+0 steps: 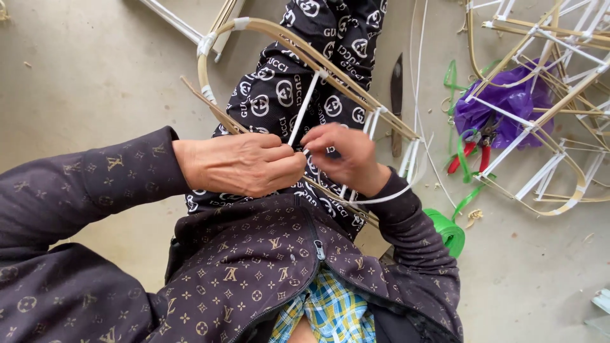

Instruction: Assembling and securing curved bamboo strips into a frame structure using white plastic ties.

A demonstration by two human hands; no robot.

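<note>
A curved bamboo frame point(267, 28), bound at its joints with white plastic strip, rests across my lap. My left hand point(244, 164) is closed around a bamboo slat of the frame and pinches a white strip point(304, 109) that runs up to the frame's upper bow. My right hand point(343, 155) meets it fingertip to fingertip, pinching the same white strip at the joint. A loose tail of the strip point(387, 198) curves out under my right wrist. What lies between the fingertips is hidden.
A dark knife point(396, 95) lies on the concrete floor beyond my knee. Red-handled pliers point(467, 154), a purple plastic bag point(508, 101) and green ribbon sit at right among more tied bamboo frames point(546, 57). A green tape roll point(448, 232) lies by my right elbow.
</note>
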